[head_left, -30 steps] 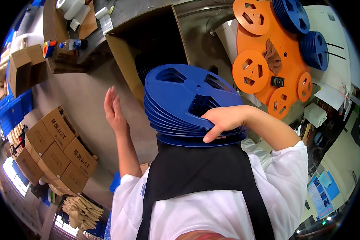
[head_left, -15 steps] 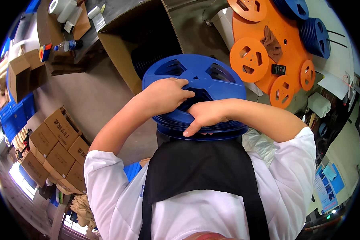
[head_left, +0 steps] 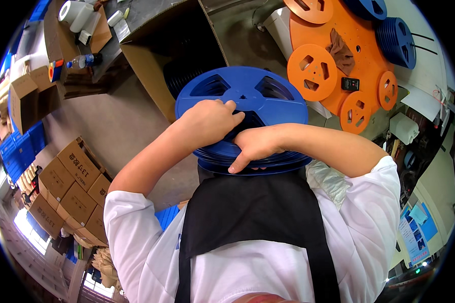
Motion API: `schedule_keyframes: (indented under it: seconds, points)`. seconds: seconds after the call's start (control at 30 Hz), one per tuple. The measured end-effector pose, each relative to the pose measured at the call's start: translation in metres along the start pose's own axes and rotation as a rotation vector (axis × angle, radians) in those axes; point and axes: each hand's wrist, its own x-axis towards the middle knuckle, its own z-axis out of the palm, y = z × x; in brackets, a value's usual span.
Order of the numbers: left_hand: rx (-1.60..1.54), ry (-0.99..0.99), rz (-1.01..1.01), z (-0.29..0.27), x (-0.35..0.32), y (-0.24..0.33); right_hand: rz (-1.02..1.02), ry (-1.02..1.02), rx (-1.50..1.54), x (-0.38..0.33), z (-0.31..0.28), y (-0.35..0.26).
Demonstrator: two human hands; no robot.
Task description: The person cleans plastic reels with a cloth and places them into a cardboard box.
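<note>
A stack of blue plastic reels (head_left: 247, 104) stands against the front of my black apron, tilted a little. Its top flange has large cut-out windows and a small centre hole. My left hand (head_left: 211, 121) lies over the left part of the top reel, its fingers curled into the near window. From the other side, my right hand (head_left: 258, 145) grips the near part of the stack, with the thumb out over the rim and the other fingertips partly hidden among the flanges.
Just beyond the reels is an open cardboard box (head_left: 149, 76) with dark reels inside. To the right stands an orange round table (head_left: 371, 65) carrying orange discs, a brown cloth and blue reels. Stacked cartons (head_left: 76, 187) sit at left; a bottle (head_left: 84, 60) stands farther off.
The whole view has shifted slightly. Both hands keep nearly the same hold on the blue reels, with only a small movement of the left fingers at the window.
</note>
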Motion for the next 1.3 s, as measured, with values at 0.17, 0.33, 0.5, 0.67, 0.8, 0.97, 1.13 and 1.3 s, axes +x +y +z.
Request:
schedule_keyframes:
  seconds: [0.17, 0.33, 0.5, 0.67, 0.8, 0.97, 1.13, 1.3]
  points:
    - [-0.001, -0.043, -0.004, -0.007, 0.009, 0.011, -0.023, -0.015, 0.071, -0.001, 0.001, -0.001]
    - [0.03, 0.005, -0.004, -0.004, 0.008, 0.014, -0.063, -0.019, 0.048, 0.002, 0.002, -0.002]
    - [0.004, -0.01, -0.006, -0.007, 0.005, 0.012, -0.043, 0.022, -0.041, 0.002, 0.004, -0.006]
    - [-0.287, -0.055, -0.042, -0.021, -0.016, -0.013, -0.041, 0.024, -0.116, 0.012, 0.007, 0.0]
    - [-0.299, 0.083, 0.02, -0.008, -0.03, -0.019, 0.034, -0.015, -0.087, 0.007, 0.004, -0.011]
    - [-0.203, 0.058, -0.013, -0.008, -0.026, -0.012, 0.053, -0.028, -0.063, 0.01, 0.006, -0.011]
    - [-0.031, 0.013, -0.014, -0.005, -0.019, -0.003, 0.052, -0.027, -0.047, 0.015, 0.008, -0.009]
    - [0.106, -0.024, 0.026, 0.002, -0.013, 0.005, 0.032, -0.029, -0.049, 0.018, 0.009, -0.008]
